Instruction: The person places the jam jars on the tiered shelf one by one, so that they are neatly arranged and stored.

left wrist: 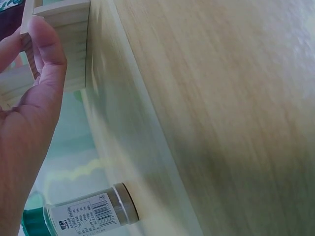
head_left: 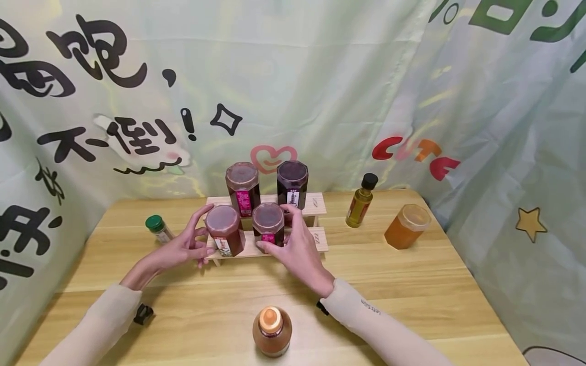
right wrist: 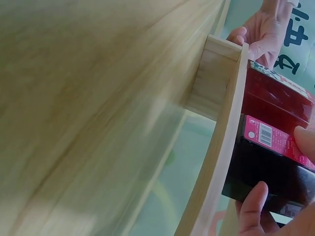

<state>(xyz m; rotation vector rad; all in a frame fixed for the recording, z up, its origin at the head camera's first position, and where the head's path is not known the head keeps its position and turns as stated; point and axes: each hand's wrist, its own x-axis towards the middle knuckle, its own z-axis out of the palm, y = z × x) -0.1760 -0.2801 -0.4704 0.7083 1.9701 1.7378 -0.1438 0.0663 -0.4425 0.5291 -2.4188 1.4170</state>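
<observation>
A two-step wooden rack (head_left: 315,203) bears two jars on each step. My right hand (head_left: 302,251) holds the dark octagonal jar (head_left: 268,219) with a pink label, which stands on the lower step. Thumb and fingers lie on opposite sides of this jar in the right wrist view. At the rack's left end, my left hand (head_left: 183,249) pinches the edge of the lower step, as the left wrist view shows. Beside it on that step stands a reddish jar (head_left: 223,223). Another pink-labelled jar (head_left: 242,183) and a dark purple jar (head_left: 292,182) occupy the upper step.
A green-capped shaker (head_left: 158,227) stands left of the rack, near my left hand. To the right are a black-capped oil bottle (head_left: 360,201) and an amber honey jar (head_left: 407,226). An orange-capped brown bottle (head_left: 272,333) stands at the front. A printed curtain (head_left: 320,101) hangs behind the table.
</observation>
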